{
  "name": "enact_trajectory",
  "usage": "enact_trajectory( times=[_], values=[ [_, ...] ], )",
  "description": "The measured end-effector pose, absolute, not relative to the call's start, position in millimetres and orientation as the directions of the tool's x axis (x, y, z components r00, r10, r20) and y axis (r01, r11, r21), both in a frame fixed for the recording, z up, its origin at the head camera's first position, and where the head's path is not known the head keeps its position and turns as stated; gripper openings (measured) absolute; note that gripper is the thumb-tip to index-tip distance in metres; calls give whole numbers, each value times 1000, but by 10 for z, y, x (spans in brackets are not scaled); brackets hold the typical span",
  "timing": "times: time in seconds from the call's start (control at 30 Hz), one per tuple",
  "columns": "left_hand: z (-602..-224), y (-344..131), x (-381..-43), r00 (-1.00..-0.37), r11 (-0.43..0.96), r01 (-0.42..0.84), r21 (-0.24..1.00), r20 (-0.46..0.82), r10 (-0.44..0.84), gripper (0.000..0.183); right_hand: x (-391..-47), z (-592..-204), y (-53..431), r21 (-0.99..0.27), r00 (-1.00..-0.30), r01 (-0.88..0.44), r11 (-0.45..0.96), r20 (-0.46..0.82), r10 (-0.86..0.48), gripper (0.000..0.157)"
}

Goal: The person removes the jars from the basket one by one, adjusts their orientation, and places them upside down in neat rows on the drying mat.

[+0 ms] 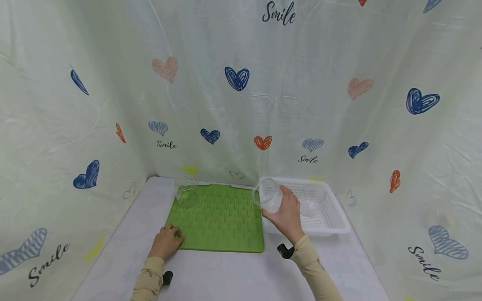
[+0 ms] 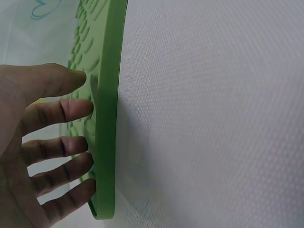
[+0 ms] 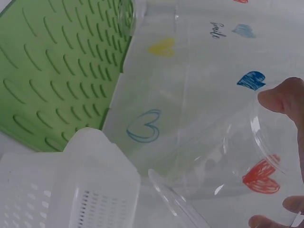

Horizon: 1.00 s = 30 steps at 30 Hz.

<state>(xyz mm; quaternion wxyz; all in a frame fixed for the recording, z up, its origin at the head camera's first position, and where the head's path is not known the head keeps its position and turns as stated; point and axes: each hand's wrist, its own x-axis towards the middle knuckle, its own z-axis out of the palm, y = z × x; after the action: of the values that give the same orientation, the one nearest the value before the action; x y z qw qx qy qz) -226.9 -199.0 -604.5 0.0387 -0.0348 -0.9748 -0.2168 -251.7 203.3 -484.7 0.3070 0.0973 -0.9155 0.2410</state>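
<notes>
My right hand (image 1: pixel 287 213) grips a clear cup (image 1: pixel 270 200), tilted with its rim toward the left, over the white basket's left side. In the right wrist view the thumb (image 3: pixel 280 97) and fingertips lie against the clear wall of the cup (image 3: pixel 216 164). My left hand (image 1: pixel 165 241) rests at the near left corner of the green drying mat (image 1: pixel 222 221), fingers slightly bent and apart in the left wrist view, fingertips at the mat's edge (image 2: pixel 107 142). A second clear cup (image 1: pixel 187 193) stands on the mat's far left corner.
A white perforated basket (image 1: pixel 340 225) stands right of the mat, with another clear cup (image 1: pixel 314 196) in it. A curtain (image 1: pixel 241 113) printed with hearts hangs behind and along both sides. White cloth (image 1: pixel 226 276) covers the table in front.
</notes>
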Motion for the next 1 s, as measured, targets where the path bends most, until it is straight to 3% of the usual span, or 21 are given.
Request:
enact_trajectory(
  times=[0.3,0.5,0.8,1.0],
  values=[
    [-6046,-1999,-2267,-995,906,96,412,74,71,16,-2478,-4847,1932,-64,-710,-381,923,659,-247,100],
    [-6036,-1986,-2275,-996,911,85,404,55,69,16,-2456,-4843,1866,91,-690,-394,914,627,-360,99],
    [-5868,-1932,-2285,-996,913,73,401,-12,85,19,-2444,-4791,1818,175,-708,-413,894,556,-436,99],
    [-5609,-1818,-2344,-989,915,93,393,-67,130,30,-2445,-4810,1824,175,-734,-426,888,506,-452,99]
  ],
)
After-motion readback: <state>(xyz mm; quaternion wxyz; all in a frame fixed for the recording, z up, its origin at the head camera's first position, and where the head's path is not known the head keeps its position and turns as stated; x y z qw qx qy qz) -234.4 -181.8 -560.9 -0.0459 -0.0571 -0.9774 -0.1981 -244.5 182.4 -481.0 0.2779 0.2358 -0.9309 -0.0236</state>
